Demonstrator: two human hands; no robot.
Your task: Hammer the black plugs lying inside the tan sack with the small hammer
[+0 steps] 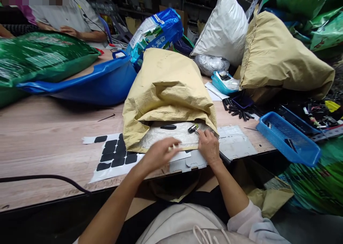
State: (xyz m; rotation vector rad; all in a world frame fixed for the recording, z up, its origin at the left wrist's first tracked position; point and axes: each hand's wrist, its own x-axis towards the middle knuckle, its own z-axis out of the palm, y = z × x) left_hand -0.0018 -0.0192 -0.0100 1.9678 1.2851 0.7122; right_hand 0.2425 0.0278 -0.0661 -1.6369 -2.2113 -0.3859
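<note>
My right hand (208, 146) is closed round a small hammer with a dark head (192, 129) and a metal shaft; its black handle (224, 157) comes out below my palm. My left hand (163, 152), a little blurred, has curled fingers with small pale bits at their tips that I cannot make out. Both hands are at the folded mouth of a tan paper sack (171, 83), over its white woven lining (155, 136). On the lining lies a slim black piece (168, 127), apart from both hands. A yellow-green spot shows beside the hammer head.
Black rounded-square stickers on a white sheet (114, 153) lie left of the sack. A blue basin (102, 81) and a green sack (45, 56) stand farther left. On the right are a blue basket (289, 138) and loose black pieces (238, 111). Another person's hands (70, 31) show behind.
</note>
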